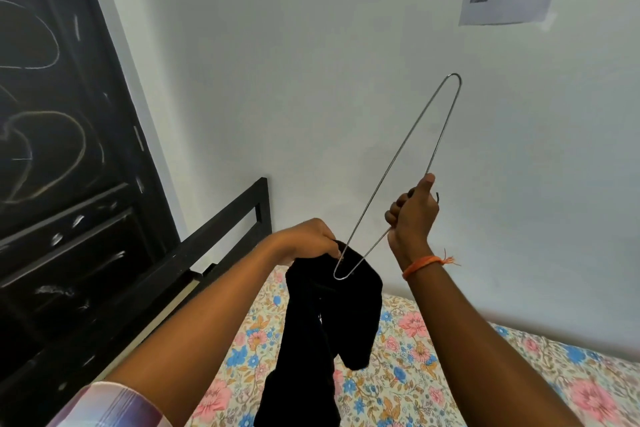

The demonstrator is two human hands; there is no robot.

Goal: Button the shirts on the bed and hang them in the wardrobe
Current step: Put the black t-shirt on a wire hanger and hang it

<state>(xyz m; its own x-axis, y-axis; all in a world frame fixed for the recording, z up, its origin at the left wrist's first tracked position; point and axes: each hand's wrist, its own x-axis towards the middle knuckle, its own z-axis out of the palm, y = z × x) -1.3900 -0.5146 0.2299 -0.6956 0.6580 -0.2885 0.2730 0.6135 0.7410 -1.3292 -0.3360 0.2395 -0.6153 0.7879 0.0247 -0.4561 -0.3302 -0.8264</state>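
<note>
My left hand (308, 239) grips the black shirt (322, 329) by its top, so it dangles above the flowered bed (450, 374). My right hand (412, 215) has its fingers curled round the wire hanger (401, 166), whose lower end touches the shirt.

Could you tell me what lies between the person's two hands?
In the head view, the wire hanger spans from the right hand down to the left hand, its lower end against the black shirt.

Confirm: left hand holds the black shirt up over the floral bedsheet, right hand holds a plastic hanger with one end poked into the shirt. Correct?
Nearly. The hanger is thin metal wire, not plastic; the head view shows it. The rest holds: left hand grips the black shirt above the floral bedsheet, and the right hand holds the hanger, its lower end at the shirt.
</note>
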